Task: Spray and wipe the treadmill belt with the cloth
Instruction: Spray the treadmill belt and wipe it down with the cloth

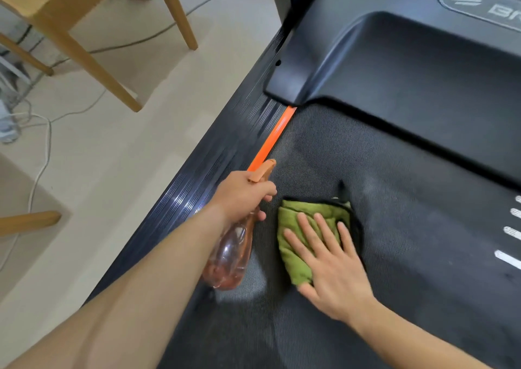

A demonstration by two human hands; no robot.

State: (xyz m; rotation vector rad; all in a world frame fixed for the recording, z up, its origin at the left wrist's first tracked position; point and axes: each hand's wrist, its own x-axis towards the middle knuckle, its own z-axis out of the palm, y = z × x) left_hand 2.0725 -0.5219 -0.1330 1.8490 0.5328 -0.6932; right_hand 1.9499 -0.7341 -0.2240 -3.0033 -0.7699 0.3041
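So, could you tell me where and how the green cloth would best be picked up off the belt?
Probably by its far edge, pinched from above. The cloth lies folded flat on the belt under the right hand, whose straight fingers cover its middle; the black-trimmed far edge lies bare beyond the fingertips. The left hand is busy gripping the bottle.
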